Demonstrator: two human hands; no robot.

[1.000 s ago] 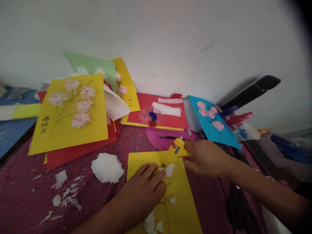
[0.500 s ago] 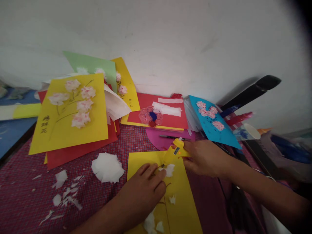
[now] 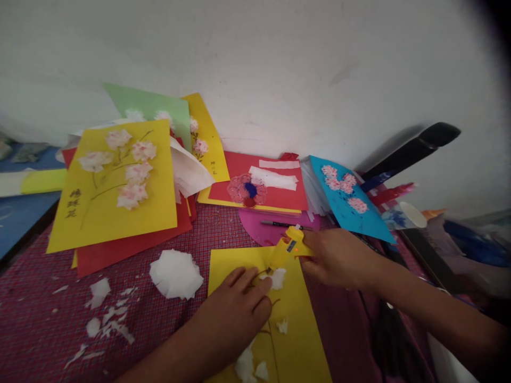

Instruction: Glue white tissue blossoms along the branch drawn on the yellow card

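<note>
My right hand (image 3: 333, 258) is closed around the handle of a small yellow glue gun (image 3: 282, 252). Its nozzle points down at a white tissue-paper piece (image 3: 278, 278) on a yellow card (image 3: 297, 335). Flat on the card's left part lies my left hand (image 3: 239, 306), fingers stretched out just beside that piece. A thin drawn brown branch (image 3: 273, 340) runs down the card. More white tissue bits (image 3: 281, 326) sit along the branch, some partly hidden by my left hand.
To the left are a stack of round white tissue (image 3: 176, 274) and loose scraps (image 3: 115, 322). Finished flower cards (image 3: 120, 186) lean by the wall. Behind are red card (image 3: 279, 197), a pen (image 3: 279, 224) and a pink flower-shaped dish (image 3: 244, 190). A blue flower card (image 3: 355, 213) stands right.
The glue gun has shifted very slightly to the right, with its nozzle still at the tissue piece. My left hand has not visibly moved.
</note>
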